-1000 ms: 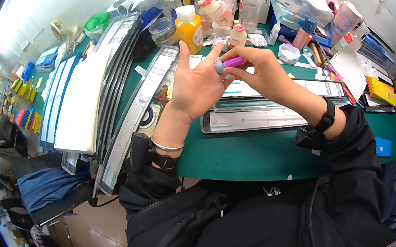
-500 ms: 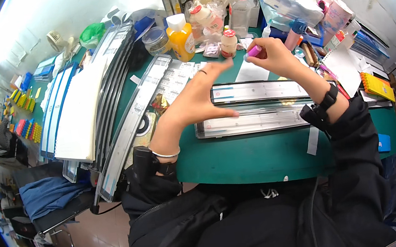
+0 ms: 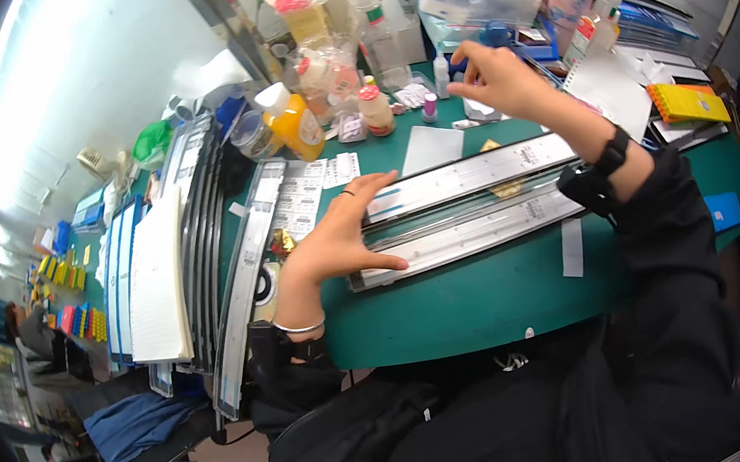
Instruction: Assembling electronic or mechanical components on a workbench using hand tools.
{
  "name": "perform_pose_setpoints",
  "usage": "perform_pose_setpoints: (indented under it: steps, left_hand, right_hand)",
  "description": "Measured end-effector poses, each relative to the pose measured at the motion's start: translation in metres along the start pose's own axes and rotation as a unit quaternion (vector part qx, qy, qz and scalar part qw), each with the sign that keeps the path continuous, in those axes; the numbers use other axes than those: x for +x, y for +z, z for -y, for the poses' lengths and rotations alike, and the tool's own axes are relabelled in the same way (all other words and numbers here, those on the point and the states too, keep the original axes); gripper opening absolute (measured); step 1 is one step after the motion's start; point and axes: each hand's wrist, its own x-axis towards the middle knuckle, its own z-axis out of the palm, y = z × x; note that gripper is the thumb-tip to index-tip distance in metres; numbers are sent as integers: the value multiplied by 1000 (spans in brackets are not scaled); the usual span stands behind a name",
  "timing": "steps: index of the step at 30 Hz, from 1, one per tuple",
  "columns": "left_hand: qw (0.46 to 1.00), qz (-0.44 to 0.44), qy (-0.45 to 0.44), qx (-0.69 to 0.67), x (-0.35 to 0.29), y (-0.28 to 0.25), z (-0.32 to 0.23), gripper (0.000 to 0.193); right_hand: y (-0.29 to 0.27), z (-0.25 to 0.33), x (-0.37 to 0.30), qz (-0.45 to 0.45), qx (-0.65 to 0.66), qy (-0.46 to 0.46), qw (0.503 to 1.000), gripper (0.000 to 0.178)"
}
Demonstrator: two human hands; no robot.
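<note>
My left hand is open, thumb and fingers spread about the left ends of two long strips. The far strip and the near strip look like silvery bars in clear cases, lying side by side on the green table. My right hand hovers beyond the far strip, fingers curved and apart from the thumb, with nothing visible between them. Left of it stands a small bottle with a purple-pink cap. A white sheet lies between that bottle and the far strip.
At the back stand an orange bottle, a red-capped drink bottle and a tall clear bottle. Another long strip and a stack of dark-edged cases lie to the left. A yellow pad lies at right.
The pink-capped bottle has left my right hand and now stands on the table. My left hand has come down toward the strips' left ends. The view has tilted and shifted.
</note>
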Motion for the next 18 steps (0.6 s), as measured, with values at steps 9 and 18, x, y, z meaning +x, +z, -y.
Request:
perform_pose_setpoints:
  steps: [9,18]
  left_hand:
    - [974,-95,-119,-167,3,-4,0,92]
    - [992,-71,7,102,12,17,9,65]
  right_hand:
    - [-113,1,-102,-85,-3,65,994,34]
    - [-62,-61,-169,38,-48,28,998,49]
